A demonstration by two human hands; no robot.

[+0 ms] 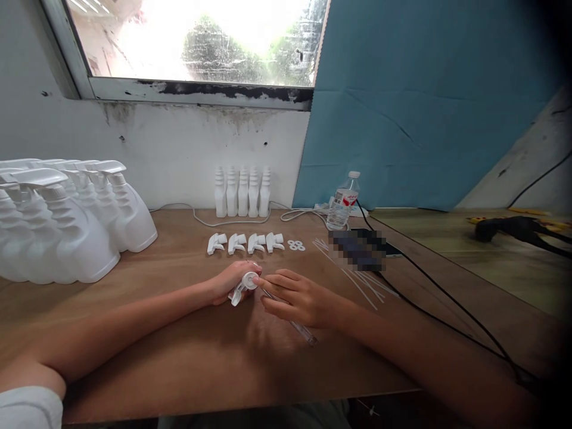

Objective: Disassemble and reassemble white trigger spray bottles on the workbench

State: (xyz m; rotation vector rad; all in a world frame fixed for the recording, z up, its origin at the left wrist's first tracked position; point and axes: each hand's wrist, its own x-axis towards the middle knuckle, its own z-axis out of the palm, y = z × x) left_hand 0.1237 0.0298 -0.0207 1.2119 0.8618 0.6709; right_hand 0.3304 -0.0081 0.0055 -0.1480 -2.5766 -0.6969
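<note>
Over the near middle of the counter [179, 351], the left hand [230, 280] has its grip curled round a white spray head [250, 282]; the right hand [298, 299] pinches a slim clear-handled tool [304, 333]. Four more spray heads [255, 243] (neatly lined up) lie farther off, left of small white rings [301, 248].

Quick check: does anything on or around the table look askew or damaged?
The thin white tubes lie splayed at uneven angles, while four spray heads sit in an even row. Above, the window frame looks worn, with dark, patchy stretches.
</note>
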